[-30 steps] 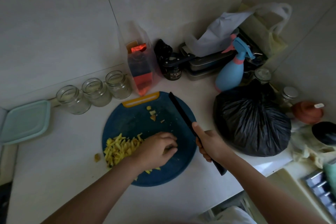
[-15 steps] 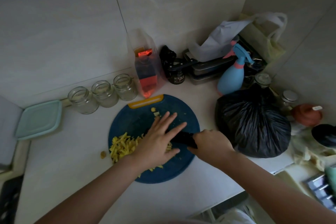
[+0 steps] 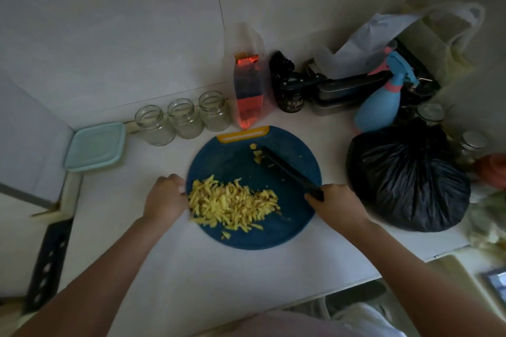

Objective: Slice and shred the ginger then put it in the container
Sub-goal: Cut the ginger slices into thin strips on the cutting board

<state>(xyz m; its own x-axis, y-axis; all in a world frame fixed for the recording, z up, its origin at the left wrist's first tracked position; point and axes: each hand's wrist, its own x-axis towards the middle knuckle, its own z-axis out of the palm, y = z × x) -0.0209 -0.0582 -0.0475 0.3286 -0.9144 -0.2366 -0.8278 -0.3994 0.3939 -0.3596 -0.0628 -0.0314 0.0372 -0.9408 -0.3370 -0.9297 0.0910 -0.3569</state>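
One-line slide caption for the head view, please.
Left hand holds the blue cutting board rim beside shredded ginger; right hand grips a black knife.

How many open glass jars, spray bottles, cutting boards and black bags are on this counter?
Open glass jars: 3
Spray bottles: 1
Cutting boards: 1
Black bags: 1
Total: 6

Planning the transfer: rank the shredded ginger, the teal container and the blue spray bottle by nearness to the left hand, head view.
1. Shredded ginger: just right of the left hand.
2. Teal container: up and to the left.
3. Blue spray bottle: far right, at the back.
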